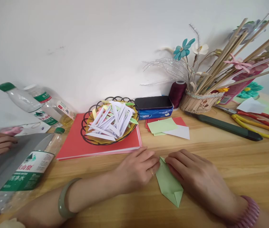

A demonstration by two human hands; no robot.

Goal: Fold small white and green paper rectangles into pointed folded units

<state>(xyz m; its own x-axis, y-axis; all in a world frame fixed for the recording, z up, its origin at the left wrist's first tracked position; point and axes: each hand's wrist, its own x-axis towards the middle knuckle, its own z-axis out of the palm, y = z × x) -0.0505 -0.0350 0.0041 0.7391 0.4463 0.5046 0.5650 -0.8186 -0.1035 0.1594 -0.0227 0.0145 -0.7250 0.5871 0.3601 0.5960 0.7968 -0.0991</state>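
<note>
Bare forearms, no sleeves: the left hand (134, 169) wears a ring and a pale green bangle; the right hand (196, 177) a pink ribbed band behind the fingers.

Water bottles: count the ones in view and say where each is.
3. All at the table's left end: a green-capped bottle lying by the wall, another beside it, and a third lying nearer the front edge. More could be hidden past the left frame edge.

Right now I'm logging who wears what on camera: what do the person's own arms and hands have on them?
Both forearms are bare, with no sleeves. The left hand has a thin ring on one finger and a pale green bangle at the wrist. The right hand has a pink ribbed wristband.
</note>
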